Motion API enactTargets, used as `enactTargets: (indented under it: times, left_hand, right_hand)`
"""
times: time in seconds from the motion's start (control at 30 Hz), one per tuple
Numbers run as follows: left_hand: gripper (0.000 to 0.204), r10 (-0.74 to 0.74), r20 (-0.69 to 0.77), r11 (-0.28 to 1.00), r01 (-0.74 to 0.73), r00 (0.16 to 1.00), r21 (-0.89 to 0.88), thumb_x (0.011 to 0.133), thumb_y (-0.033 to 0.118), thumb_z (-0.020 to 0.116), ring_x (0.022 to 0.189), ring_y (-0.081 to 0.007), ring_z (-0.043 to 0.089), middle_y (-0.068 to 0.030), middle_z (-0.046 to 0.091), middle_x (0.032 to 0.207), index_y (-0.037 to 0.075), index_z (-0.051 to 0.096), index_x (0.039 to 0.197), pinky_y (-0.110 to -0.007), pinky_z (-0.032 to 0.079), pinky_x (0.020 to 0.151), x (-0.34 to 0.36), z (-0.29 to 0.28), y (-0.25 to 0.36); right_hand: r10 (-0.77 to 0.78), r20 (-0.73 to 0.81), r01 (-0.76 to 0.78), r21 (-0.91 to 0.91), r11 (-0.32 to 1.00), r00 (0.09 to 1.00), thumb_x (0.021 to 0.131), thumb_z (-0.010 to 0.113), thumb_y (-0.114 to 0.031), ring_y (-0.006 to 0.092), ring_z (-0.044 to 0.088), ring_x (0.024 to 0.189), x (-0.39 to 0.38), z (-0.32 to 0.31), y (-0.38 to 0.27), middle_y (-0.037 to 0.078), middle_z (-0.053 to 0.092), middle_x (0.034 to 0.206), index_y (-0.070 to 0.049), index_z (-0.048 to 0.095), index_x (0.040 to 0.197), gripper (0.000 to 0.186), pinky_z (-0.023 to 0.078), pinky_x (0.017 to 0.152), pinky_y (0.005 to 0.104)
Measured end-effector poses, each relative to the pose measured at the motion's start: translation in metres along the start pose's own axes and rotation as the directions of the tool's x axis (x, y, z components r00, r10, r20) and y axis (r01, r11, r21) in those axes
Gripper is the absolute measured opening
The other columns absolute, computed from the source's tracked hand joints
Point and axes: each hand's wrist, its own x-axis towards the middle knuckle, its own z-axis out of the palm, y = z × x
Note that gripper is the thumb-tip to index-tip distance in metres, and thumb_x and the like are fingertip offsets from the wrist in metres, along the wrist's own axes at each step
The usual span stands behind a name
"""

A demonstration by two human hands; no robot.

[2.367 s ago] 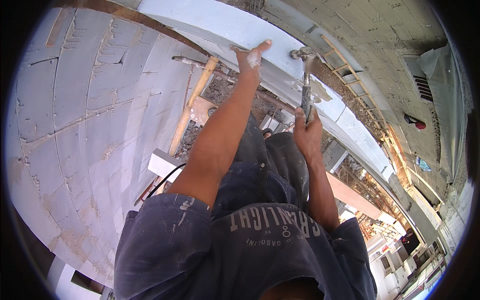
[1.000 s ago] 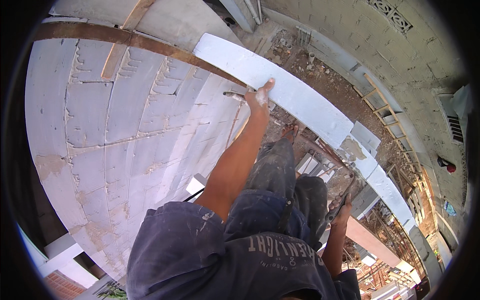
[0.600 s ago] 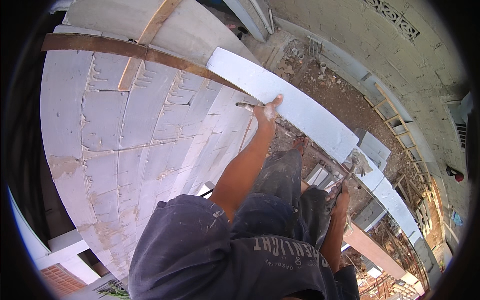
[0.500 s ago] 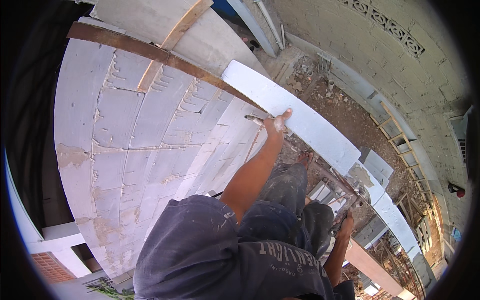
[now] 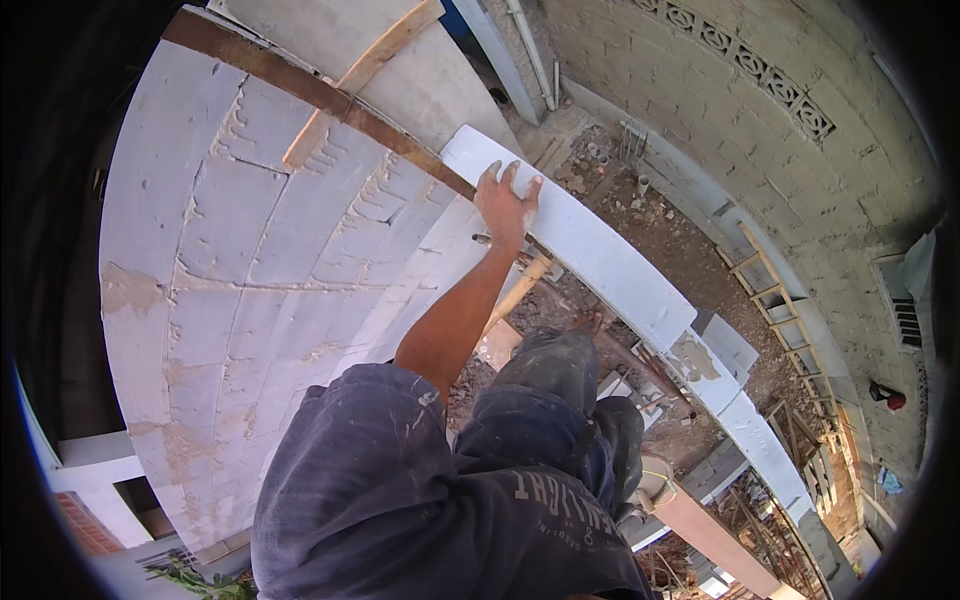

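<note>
My left hand (image 5: 508, 200) lies on the far end of a row of pale blocks (image 5: 620, 265), fingers spread over the top face. The hand holds nothing. Beside the wrist, a short dark pipe end (image 5: 481, 239) sticks out near the edge of the big pale block wall (image 5: 225, 320). A brown, rusty-looking beam (image 5: 270, 75) runs along the top of that wall and meets the row near my fingers. Farther along the row is a patch of grey-brown mortar (image 5: 695, 358). My right hand is out of sight, past my body at the lower right.
A wooden strip (image 5: 390, 45) crosses the beam. Below me are my foot (image 5: 588, 322), a wooden pole (image 5: 518, 293), a round bucket-like container (image 5: 655, 480) and a pinkish plank (image 5: 715, 540). Beyond the row, a wooden ladder (image 5: 775, 300) leans by a grey block wall (image 5: 740, 150).
My left hand has shifted toward the far end of the row and spread its fingers on top. My right hand, earlier at the lower right with a dark tool, has left view.
</note>
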Motion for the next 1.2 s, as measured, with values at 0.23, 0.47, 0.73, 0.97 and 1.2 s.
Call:
enactTargets:
  times: [0.23,0.47,0.73,0.97,1.2]
  left_hand:
    - [0.092,0.368,0.842,0.790,-0.611,0.394,-0.059,0.064,0.050,0.083,0.145,-0.0448,0.010,-0.0081,0.026,0.157,0.036,0.042,0.145,-0.076,0.018,0.107,-0.024,0.010,0.037]
    - [0.097,0.276,0.875,0.820,-0.573,0.397,0.001,0.061,0.052,0.084,0.146,-0.0443,0.007,-0.0067,0.028,0.157,0.036,0.040,0.146,-0.076,0.015,0.108,-0.022,0.011,0.038]
    - [0.101,0.255,0.853,0.814,-0.578,0.456,0.065,0.058,0.055,0.085,0.146,-0.0398,0.015,-0.0032,0.031,0.157,0.038,0.039,0.146,-0.072,0.017,0.110,-0.015,0.016,0.029]
    - [0.099,0.297,0.824,0.780,-0.620,0.482,0.081,0.058,0.057,0.084,0.146,-0.0395,0.015,-0.0007,0.032,0.156,0.038,0.041,0.145,-0.070,0.019,0.112,-0.023,0.022,0.037]
    - [0.102,0.330,0.846,0.758,-0.652,0.419,0.027,0.058,0.059,0.083,0.146,-0.0397,0.015,-0.0020,0.031,0.157,0.033,0.040,0.146,-0.067,0.022,0.111,-0.017,0.025,0.033]
  right_hand:
    - [-0.147,0.007,0.147,-0.093,0.985,0.989,0.093,0.055,-0.039,0.0174,0.054,0.055,-0.035,0.017,-0.062,0.007,0.054,0.062,-0.004,0.059,0.078,0.038,0.043,0.053,0.0355]
    - [-0.177,-0.006,0.176,0.141,0.974,0.984,0.096,0.052,-0.036,0.0172,0.053,0.044,-0.024,0.027,-0.135,0.006,0.053,0.061,0.000,0.056,0.091,0.037,0.045,0.039,0.0318]
    - [-0.207,0.180,0.034,0.671,0.741,0.962,0.101,0.047,-0.037,0.0131,0.050,0.050,-0.049,0.062,-0.208,0.000,0.052,0.068,-0.011,0.052,0.094,0.028,0.044,0.044,0.0279]
    - [-0.177,0.027,0.048,0.911,0.409,0.984,0.101,0.046,-0.031,0.0130,0.048,0.051,-0.080,0.158,-0.300,0.000,0.047,0.066,-0.011,0.049,0.088,0.024,0.047,0.046,0.0311]
    - [-0.259,0.195,0.030,0.741,0.671,0.946,0.099,0.050,-0.029,0.0141,0.051,0.046,-0.083,0.123,-0.261,0.003,0.052,0.064,-0.006,0.053,0.089,0.024,0.046,0.040,0.0303]
